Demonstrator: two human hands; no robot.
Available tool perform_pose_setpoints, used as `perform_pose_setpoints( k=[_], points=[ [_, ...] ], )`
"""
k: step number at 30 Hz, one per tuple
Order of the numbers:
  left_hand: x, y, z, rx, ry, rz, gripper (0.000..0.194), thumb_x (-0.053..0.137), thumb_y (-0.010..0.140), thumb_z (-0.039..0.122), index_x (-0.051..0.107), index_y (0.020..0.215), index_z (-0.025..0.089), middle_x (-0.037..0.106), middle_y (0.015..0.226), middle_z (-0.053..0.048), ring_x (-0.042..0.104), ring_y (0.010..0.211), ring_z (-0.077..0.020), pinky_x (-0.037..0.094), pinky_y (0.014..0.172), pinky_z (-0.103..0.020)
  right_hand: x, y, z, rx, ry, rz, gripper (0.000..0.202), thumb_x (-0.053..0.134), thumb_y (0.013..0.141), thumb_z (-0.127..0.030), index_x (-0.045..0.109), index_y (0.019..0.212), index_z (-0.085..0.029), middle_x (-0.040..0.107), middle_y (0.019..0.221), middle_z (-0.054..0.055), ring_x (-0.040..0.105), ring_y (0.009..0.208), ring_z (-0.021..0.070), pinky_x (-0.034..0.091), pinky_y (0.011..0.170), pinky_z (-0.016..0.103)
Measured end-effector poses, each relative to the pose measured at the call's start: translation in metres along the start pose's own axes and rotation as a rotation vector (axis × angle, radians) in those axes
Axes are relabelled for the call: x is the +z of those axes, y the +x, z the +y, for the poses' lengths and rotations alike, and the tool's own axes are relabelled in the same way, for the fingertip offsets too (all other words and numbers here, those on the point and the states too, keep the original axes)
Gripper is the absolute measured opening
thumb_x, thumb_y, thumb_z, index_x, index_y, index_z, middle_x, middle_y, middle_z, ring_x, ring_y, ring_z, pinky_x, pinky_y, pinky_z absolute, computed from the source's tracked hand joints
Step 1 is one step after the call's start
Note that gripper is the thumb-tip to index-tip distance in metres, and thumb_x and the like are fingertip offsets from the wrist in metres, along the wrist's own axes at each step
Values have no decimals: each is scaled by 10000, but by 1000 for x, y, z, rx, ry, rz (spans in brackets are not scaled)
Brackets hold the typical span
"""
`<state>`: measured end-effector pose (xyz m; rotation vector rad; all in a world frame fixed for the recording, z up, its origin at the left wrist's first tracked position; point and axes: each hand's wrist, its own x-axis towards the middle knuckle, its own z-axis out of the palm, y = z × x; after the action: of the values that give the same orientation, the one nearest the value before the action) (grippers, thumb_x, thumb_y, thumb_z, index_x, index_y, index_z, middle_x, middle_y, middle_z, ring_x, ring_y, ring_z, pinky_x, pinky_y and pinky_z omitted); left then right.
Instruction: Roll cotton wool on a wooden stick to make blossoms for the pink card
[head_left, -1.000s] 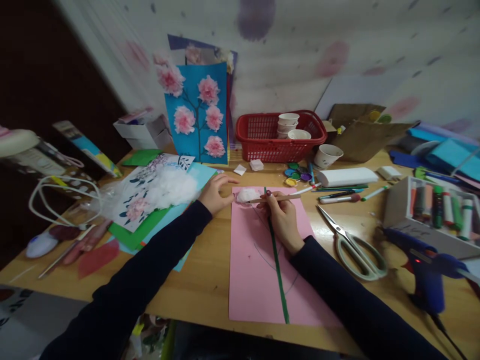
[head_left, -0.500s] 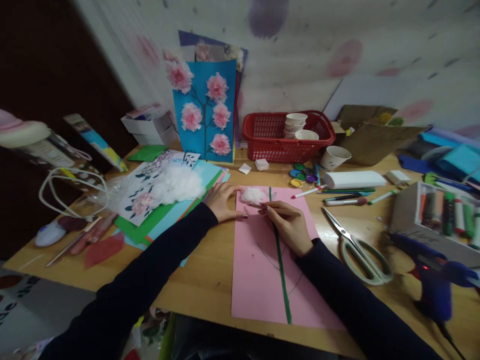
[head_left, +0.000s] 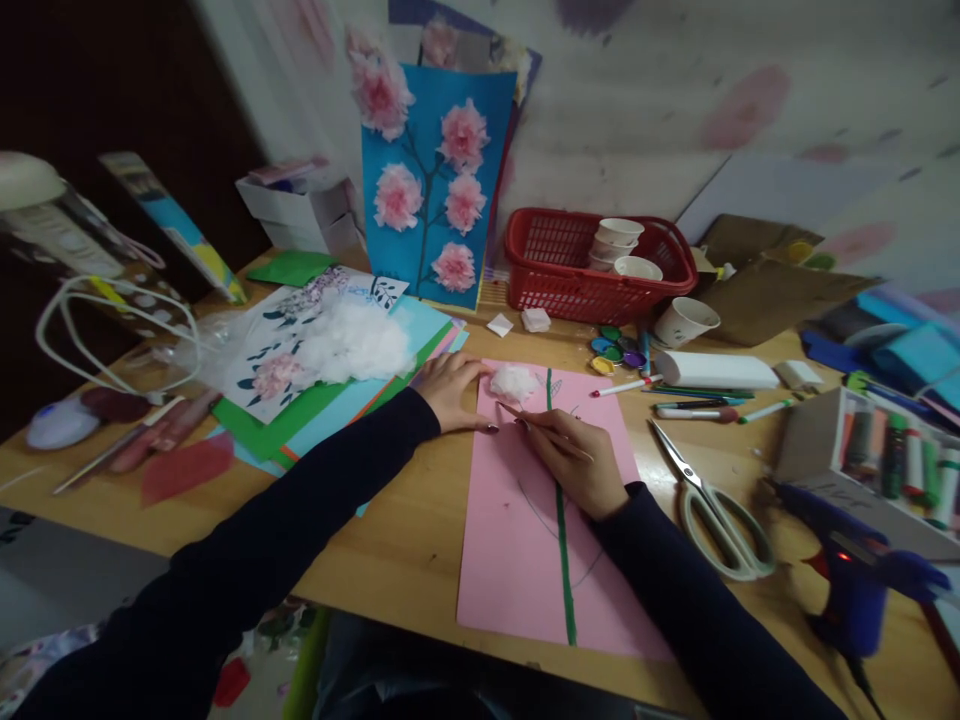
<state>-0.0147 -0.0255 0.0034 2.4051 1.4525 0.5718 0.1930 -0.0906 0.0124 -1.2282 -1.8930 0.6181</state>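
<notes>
A pink sheet point(head_left: 504, 540) lies on the table, with a long green line and thin pencil curves drawn on it. Near its top left corner sits a small white cotton tuft point(head_left: 513, 382). My left hand point(head_left: 452, 392), thumb and fingers apart, rests at the sheet's upper left edge beside the cotton. My right hand point(head_left: 576, 455) is closed around a thin pencil-like stick point(head_left: 551, 432), whose tip points at the paper just below the tuft.
Scissors point(head_left: 712, 510) and a blue glue gun point(head_left: 855, 580) lie to the right, near a box of markers point(head_left: 810, 445). Behind are a red basket point(head_left: 600, 290) and paint pots point(head_left: 615, 352). Papers with loose cotton point(head_left: 352, 340) lie left.
The view has shifted slightly. The stick's tip has moved a little down from the cotton tuft's lower edge. My left hand stays by the sheet's edge.
</notes>
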Motion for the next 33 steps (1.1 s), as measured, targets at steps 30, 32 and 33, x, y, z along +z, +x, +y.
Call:
perform_pose_setpoints(
  k=[30,32,33],
  points=[
    [-11,-2,26,262,-351,275,370,783,605,382,690,903,185,605,864,-56,555,868,-212,431,819,-363,-15,-3,1,372,744,154,123,677,719,-302,582,694,-227,684,660,12,667,710,204,505,776,403],
    [-6,-4,31,290,-399,255,271,764,649,322,695,870,183,656,818,-46,580,817,-192,436,802,-351,-13,-3,-3,397,815,123,129,692,694,-305,588,681,-231,675,654,11,664,701,208,504,786,419],
    [-4,-5,33,304,-418,253,199,741,683,300,696,837,184,675,795,-40,591,785,-180,440,791,-343,-12,-3,-5,403,840,112,127,695,686,-304,591,679,-232,671,658,10,661,697,208,504,791,426]
  ],
)
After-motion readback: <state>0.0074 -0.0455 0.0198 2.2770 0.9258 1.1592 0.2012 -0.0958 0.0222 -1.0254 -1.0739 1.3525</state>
